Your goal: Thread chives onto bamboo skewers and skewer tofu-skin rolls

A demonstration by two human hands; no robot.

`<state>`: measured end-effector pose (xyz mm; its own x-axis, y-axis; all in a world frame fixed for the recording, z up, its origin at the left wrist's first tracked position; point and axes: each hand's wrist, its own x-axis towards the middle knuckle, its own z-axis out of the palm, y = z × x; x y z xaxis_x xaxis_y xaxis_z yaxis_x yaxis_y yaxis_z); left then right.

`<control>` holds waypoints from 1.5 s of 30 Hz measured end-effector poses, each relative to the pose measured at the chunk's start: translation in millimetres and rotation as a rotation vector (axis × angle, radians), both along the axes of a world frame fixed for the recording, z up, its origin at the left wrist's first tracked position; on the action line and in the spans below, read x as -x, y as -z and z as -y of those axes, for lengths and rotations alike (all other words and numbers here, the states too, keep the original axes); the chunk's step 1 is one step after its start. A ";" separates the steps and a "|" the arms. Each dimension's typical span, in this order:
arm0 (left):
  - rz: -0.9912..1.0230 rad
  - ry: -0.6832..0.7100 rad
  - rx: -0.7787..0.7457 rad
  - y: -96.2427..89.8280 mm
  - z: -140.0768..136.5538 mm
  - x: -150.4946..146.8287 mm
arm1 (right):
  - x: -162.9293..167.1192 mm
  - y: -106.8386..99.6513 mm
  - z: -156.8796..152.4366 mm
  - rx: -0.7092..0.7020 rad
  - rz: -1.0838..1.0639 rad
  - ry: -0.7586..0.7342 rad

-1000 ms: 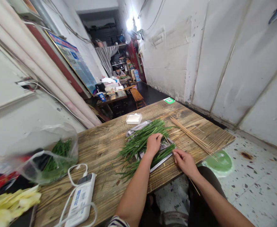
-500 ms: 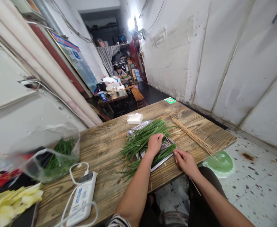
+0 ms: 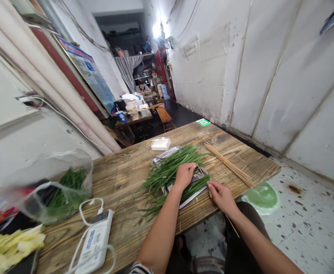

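Observation:
Green chives (image 3: 181, 160) are heaped on a metal tray (image 3: 167, 153), some spilling over its left side onto the wooden table. My left hand (image 3: 185, 176) rests over the chives, its fingertips closed at the upper end of a thin bamboo skewer (image 3: 200, 171). My right hand (image 3: 221, 195) is pinched at the tray's right corner, beside the ends of a small row of chives (image 3: 199, 184). The skewer runs down to the right hand, and a length of it sticks out below the wrist. Fingers hide its middle.
A bundle of bamboo skewers (image 3: 229, 163) lies right of the tray. Behind it sits a white box (image 3: 160, 144). Leftward are a power strip (image 3: 95, 239) with cables, a plastic bag (image 3: 70, 190) of chives and yellowish leaves (image 3: 13, 247). A green stool (image 3: 261, 198) stands beyond the table edge (image 3: 279, 166).
The view has shifted slightly, so everything sits a little further left. Both hands keep nearly the same hold and place over the tray.

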<state>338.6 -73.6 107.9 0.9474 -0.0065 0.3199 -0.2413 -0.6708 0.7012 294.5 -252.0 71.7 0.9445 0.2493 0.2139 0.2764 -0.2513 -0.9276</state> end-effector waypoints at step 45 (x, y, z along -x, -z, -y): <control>-0.055 -0.324 -0.585 -2.7 -36.2 -14.6 | -2.9 7.4 -0.4 0.037 0.069 0.038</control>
<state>353.1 -37.4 110.7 0.9454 0.1237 0.3014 0.0624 -0.9767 0.2051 297.4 -251.7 64.3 0.9370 0.2222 0.2697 0.3285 -0.2970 -0.8966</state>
